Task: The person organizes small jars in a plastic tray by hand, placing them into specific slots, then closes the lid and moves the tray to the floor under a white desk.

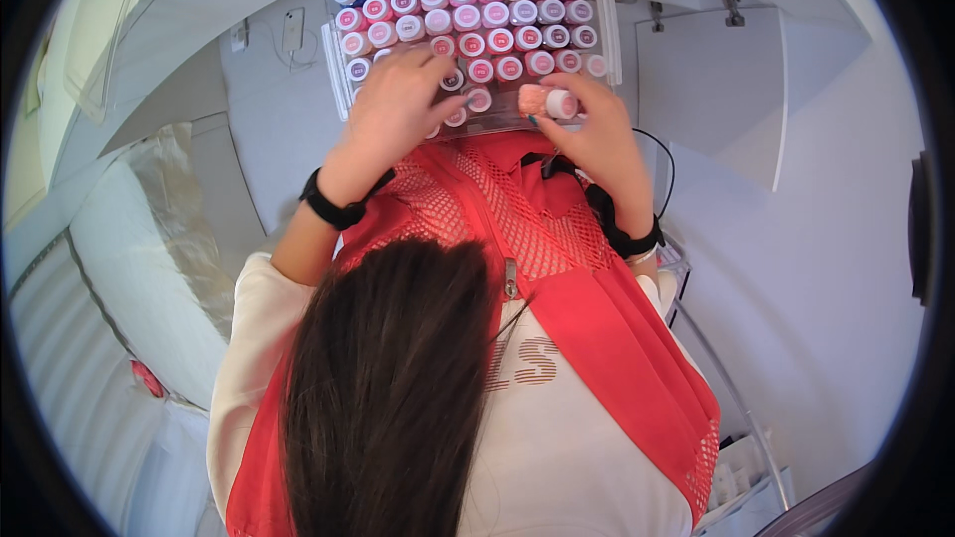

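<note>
A clear plastic case (507,119) with pale side latches lies in front of my body, filled with rows of small white-capped bottles (481,71) in pinks, reds, purples and blues. My right hand (597,115) pinches a small bottle of peach contents (533,101) between thumb and fingers, over the case's near right part. This bottle is tipped on its side, white cap toward my palm. Spread over the near left rows, my left hand (399,101) hides several bottles. Its thumb tip is at a pink-capped bottle (480,99); whether they touch, I cannot tell.
A white phone (293,30) with a cable lies on the grey surface at left. White cabinet panels (709,89) with hinges stand at right. A wrapped white bundle (149,231) is at far left. A metal rail (735,395) runs at lower right.
</note>
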Motion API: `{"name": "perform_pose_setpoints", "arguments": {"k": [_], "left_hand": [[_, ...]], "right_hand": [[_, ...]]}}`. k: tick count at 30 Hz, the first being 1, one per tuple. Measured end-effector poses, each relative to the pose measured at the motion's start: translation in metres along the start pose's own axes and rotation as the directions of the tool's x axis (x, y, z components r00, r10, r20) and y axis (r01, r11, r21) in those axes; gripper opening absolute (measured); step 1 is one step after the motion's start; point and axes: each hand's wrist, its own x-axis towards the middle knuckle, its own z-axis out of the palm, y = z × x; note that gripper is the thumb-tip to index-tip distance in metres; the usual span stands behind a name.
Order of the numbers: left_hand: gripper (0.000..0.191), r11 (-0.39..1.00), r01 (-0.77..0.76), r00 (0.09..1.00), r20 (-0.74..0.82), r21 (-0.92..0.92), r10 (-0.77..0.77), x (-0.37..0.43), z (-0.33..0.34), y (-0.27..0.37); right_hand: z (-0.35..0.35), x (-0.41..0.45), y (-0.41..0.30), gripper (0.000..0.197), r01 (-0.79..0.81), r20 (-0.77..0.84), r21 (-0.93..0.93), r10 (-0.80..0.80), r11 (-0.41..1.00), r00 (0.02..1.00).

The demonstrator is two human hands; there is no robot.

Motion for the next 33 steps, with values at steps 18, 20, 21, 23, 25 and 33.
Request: {"name": "perform_pose_setpoints", "arguments": {"k": [18, 20, 21, 23, 25, 33], "left_hand": [[0.028, 0.978, 0.211, 0.977, -0.029, 0.003, -0.211, -0.052, -0.037, -0.029], [0.029, 0.975, 0.218, 0.975, 0.029, 0.036, -0.219, -0.059, -0.038, -0.034], [0.029, 0.975, 0.221, 0.975, 0.028, 0.036, -0.222, -0.061, -0.038, -0.033], [0.031, 0.987, 0.161, 0.985, 0.061, 0.029, -0.163, -0.061, -0.034, -0.028], [0.033, 0.99, 0.132, 0.99, 0.043, 0.043, -0.134, -0.062, -0.018, -0.028], [0.027, 0.984, 0.17, 0.984, 0.069, -0.06, -0.165, -0.057, 0.003, -0.039]], "right_hand": [[0.064, 0.012, 0.0, 0.041, 0.153, 0.025, -0.492, -0.161, 0.857, 0.987], [0.059, 0.011, 0.001, 0.043, 0.157, 0.039, -0.467, -0.157, 0.87, 0.987], [0.053, 0.011, -0.002, 0.044, 0.135, 0.073, -0.432, -0.114, 0.892, 0.991], [0.047, 0.009, -0.001, 0.045, 0.11, 0.11, -0.398, -0.072, 0.911, 0.991], [0.045, 0.008, 0.002, 0.044, 0.105, 0.074, -0.438, -0.081, 0.893, 0.994], [0.05, 0.008, 0.012, 0.027, 0.085, -0.02, -0.53, -0.112, 0.844, 0.993]]}}
